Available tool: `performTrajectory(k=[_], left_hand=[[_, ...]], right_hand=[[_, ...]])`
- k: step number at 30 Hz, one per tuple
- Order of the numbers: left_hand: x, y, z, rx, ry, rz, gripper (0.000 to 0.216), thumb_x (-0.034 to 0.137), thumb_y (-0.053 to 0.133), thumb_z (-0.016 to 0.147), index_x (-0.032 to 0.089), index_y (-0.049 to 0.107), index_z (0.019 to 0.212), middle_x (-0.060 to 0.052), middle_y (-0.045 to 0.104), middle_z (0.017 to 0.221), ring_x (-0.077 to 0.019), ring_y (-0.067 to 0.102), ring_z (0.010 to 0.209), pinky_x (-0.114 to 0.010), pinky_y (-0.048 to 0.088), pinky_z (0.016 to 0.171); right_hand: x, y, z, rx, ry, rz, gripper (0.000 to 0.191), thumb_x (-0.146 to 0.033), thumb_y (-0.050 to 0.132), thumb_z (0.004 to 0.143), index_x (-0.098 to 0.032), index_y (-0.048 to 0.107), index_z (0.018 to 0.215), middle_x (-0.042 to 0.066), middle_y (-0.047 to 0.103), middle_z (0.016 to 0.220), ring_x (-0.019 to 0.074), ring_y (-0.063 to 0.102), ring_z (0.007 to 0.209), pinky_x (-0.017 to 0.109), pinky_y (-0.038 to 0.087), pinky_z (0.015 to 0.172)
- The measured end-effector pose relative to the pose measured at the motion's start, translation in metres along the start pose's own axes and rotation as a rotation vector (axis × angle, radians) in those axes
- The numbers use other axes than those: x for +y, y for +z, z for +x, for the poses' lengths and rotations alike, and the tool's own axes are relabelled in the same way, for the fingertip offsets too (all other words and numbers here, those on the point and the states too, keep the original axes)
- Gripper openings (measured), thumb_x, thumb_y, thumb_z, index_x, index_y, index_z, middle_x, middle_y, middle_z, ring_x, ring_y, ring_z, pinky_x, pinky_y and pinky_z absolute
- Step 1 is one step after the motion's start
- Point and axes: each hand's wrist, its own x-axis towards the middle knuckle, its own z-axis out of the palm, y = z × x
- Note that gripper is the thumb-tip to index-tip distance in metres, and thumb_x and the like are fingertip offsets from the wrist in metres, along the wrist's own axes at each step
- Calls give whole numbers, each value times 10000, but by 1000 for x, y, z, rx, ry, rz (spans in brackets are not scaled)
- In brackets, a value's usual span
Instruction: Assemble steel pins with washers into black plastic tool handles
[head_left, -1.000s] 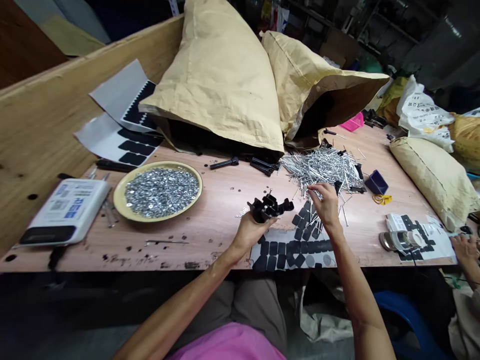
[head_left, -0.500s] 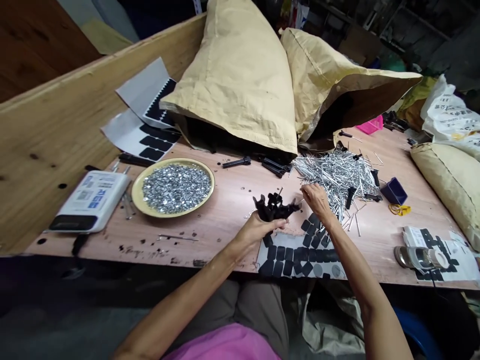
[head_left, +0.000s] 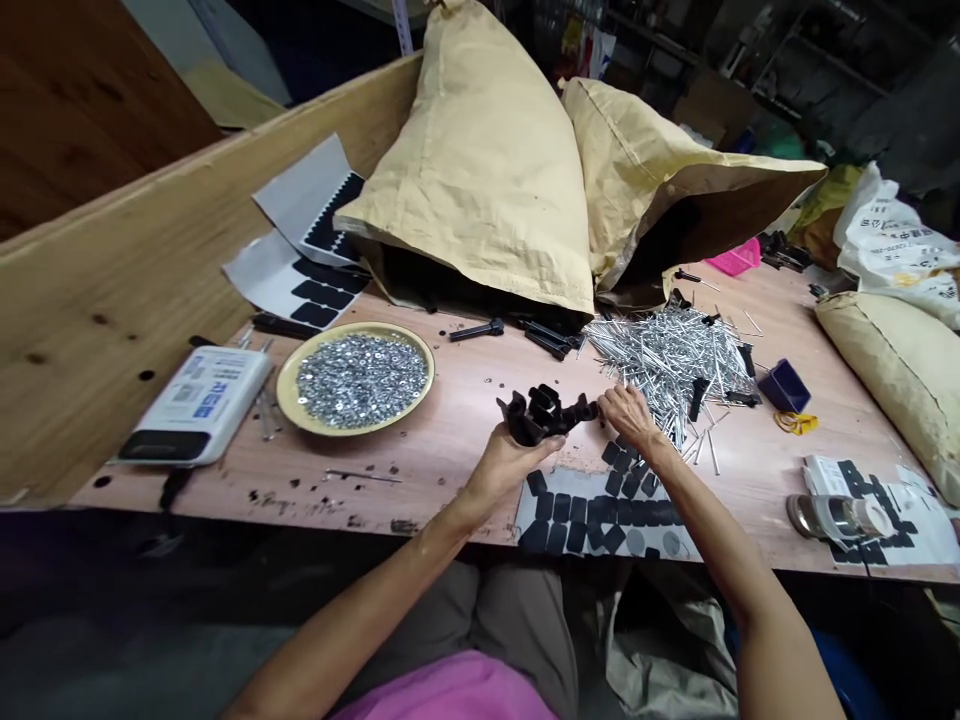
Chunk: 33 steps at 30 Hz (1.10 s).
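My left hand is closed round a bunch of black plastic parts, held just above the table. My right hand is pinched at the right end of that bunch; what its fingertips hold is too small to make out. Right behind that hand lies a heap of thin metal pins. Under both hands is a white sheet with black adhesive pads.
A yellow plate of small metal washers sits at the left, beside a white box. Two tan paper sacks stand at the back. A small blue tray, a glass jar and more pad sheets lie about.
My right hand came from the pin heap leftward to the bunch of black parts in my left hand. The view shifted slightly.
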Motion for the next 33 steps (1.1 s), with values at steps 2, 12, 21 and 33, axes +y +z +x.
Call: performTrajectory(k=[2, 12, 21, 33], left_hand=[[-2, 2, 0, 27, 9, 110, 230, 328, 730, 603, 147, 706, 742, -73, 737, 792, -244, 674, 819, -321, 513, 722], [-7, 12, -1, 142, 143, 604, 133, 105, 591, 625, 183, 588, 518, 3, 632, 529, -180, 615, 581, -230, 374, 527], [8, 25, -18, 51, 225, 559, 165, 73, 591, 618, 204, 618, 522, 13, 657, 553, -174, 613, 575, -223, 372, 532], [10, 26, -26, 74, 270, 541, 136, 240, 629, 607, 182, 563, 503, 14, 580, 475, -160, 553, 546, -224, 322, 495]], right_hand=[[3, -2, 2, 79, 93, 123, 201, 2, 468, 824, -136, 611, 793, 112, 662, 794, 204, 580, 792, 346, 431, 802], [-69, -120, -38, 878, 214, 1295, 296, -258, 590, 843, -282, 449, 1102, -25, 663, 853, 140, 672, 795, 329, 562, 760], [-86, -122, -51, 849, 163, 1187, 107, -296, 641, 817, -239, 600, 897, 1, 680, 812, 172, 686, 854, 350, 565, 781], [-72, -123, -80, 922, 213, 941, 219, -356, 636, 819, -268, 637, 1020, 53, 641, 1131, 225, 554, 1136, 474, 407, 1001]])
